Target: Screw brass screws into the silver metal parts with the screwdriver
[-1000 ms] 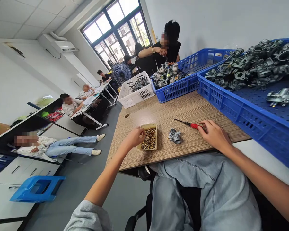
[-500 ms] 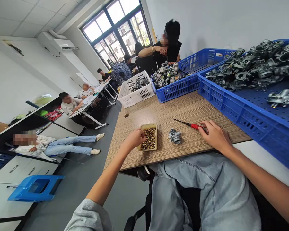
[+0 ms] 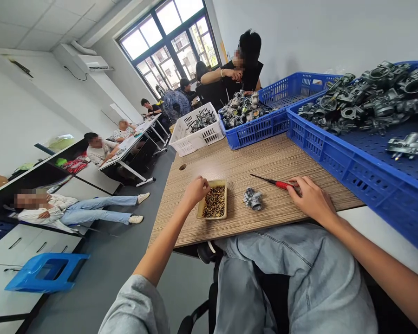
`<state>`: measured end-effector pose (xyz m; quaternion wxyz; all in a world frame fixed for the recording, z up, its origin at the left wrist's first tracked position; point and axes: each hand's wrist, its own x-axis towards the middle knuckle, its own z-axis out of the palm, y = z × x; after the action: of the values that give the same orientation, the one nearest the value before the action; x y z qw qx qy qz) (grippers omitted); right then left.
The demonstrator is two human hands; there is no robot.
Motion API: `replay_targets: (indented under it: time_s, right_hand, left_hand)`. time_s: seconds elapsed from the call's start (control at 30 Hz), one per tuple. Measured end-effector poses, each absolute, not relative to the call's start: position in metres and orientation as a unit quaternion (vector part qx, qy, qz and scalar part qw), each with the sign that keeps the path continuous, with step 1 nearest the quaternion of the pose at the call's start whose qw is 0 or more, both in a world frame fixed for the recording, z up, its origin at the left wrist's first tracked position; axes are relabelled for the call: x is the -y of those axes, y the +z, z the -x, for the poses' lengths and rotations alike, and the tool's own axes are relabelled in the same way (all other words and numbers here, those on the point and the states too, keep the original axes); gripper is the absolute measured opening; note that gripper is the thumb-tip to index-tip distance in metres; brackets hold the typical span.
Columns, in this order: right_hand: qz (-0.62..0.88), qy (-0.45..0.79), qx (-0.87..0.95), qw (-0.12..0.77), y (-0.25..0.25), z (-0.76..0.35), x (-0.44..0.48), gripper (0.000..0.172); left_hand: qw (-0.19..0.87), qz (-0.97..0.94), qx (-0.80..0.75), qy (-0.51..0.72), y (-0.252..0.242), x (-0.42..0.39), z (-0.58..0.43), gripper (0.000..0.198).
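My left hand (image 3: 196, 190) rests at the left rim of a small tan tray (image 3: 199, 210) filled with small brass screws (image 3: 215, 202); its fingers are curled in a pinch, and what they hold is hidden. A small metal carburetor (image 3: 252, 198) lies on the wooden table (image 3: 240, 162) just right of the tray. My right hand (image 3: 310, 198) lies on the table with its fingers over the red handle of a screwdriver (image 3: 277, 183), whose dark shaft points left.
A blue crate (image 3: 348, 160) piled with metal carburetor bodies stands at the right. A second blue crate (image 3: 261, 125) and a white basket (image 3: 198, 137) of parts sit farther back. A person in black stands beyond them. Other people sit at the left tables; a blue stool (image 3: 43, 277) is on the floor.
My left hand has drawn back slightly from over the screws to the tray's upper left rim. My right hand stays on the screwdriver.
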<state>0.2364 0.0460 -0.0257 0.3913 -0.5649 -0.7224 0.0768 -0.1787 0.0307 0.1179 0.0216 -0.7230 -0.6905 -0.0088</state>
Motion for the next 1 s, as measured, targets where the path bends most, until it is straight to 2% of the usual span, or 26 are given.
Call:
replay_targets:
  time_s: [0.2, 0.4, 0.83, 1.0]
  right_hand:
    - [0.564, 0.080, 0.724, 0.390, -0.025, -0.236, -0.046, 0.028]
    - [0.567, 0.077, 0.727, 0.379, -0.020, -0.236, -0.044, 0.029]
    - [0.566, 0.070, 0.727, 0.383, -0.020, -0.235, -0.044, 0.027]
    - [0.570, 0.063, 0.725, 0.382, -0.016, -0.233, -0.042, 0.025]
  left_hand:
    - [0.039, 0.720, 0.693, -0.014, 0.104, -0.035, 0.179, 0.009]
    - [-0.026, 0.774, 0.632, 0.026, 0.089, -0.029, 0.172, 0.007]
    - [-0.026, 0.742, 0.663, -0.094, 0.079, -0.021, 0.176, 0.008]
    - [-0.027, 0.765, 0.627, -0.147, 0.074, -0.031, 0.186, 0.004]
